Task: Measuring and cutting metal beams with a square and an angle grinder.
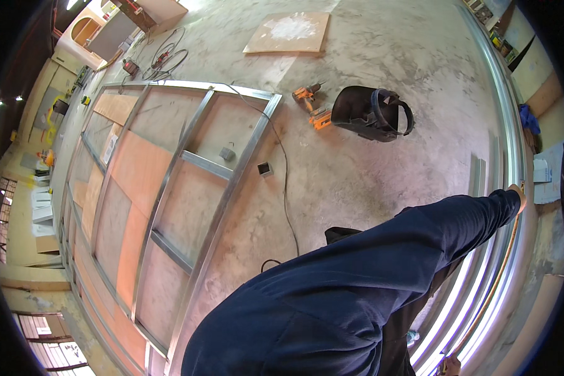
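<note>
My left arm, in a dark navy sleeve, reaches across to the right. At its end my left hand (521, 197) is closed on the far part of a tape measure's yellow blade (500, 280), over long metal tubes (506, 94). The blade runs along the tubes down to my right hand (451, 366), at the lower edge. That hand is closed around the tape measure's body, most of which is hidden. The tubes lie side by side on the floor along the wall, some catching bright light.
On the left lies a large welded metal frame (213, 247) with sheets beneath it. A black welding helmet (363, 113), an orange cordless drill (306, 95) and a short square tube piece (265, 169) rest on the concrete. A cable (286, 182) winds across the floor. A board (288, 32) lies farther off.
</note>
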Tool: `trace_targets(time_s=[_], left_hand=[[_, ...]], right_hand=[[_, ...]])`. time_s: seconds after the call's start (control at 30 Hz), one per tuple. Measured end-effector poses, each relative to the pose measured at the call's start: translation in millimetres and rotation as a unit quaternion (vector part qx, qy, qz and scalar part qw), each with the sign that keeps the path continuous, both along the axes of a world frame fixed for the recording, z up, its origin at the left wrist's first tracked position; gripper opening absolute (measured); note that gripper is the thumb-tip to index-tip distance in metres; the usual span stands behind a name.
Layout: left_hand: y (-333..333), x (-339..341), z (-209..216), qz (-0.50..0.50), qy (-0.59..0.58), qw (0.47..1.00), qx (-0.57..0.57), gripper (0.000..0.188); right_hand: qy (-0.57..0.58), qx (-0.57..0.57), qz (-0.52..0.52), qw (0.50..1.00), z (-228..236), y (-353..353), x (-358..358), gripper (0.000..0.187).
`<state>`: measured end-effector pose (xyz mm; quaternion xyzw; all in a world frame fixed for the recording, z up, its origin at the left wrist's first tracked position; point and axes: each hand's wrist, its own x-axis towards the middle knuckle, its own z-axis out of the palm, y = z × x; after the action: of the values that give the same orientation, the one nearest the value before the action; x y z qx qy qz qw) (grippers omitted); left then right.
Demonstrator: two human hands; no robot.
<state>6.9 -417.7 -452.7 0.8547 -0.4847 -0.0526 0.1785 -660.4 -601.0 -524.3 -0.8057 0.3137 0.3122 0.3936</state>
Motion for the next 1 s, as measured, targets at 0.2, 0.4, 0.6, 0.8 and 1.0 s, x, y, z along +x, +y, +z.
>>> trace_targets(time_s=[0.2,0.4,0.6,0.8,1.0], left_hand=[[45,1,16,0.104,0.107,0.986,-0.071,0.025],[135,0,47,0.368,0.402,0.819,-0.181,0.037],[181,28,27,0.427,0.473,0.718,-0.282,0.038],[186,47,-3,0.391,0.399,0.793,-0.244,0.032],[173,50,-8,0.088,-0.032,0.994,0.064,0.022]], right_hand=[[0.123,-0.076,0.003,0.990,31,14,30,0.041],[0.154,-0.037,-0.054,0.986,24,-28,112,0.055],[0.143,-0.016,-0.020,0.989,21,-35,209,0.049],[-0.143,-0.180,0.441,0.868,-5,-40,238,0.023],[0.066,-0.026,0.015,0.997,11,-30,214,0.020]])
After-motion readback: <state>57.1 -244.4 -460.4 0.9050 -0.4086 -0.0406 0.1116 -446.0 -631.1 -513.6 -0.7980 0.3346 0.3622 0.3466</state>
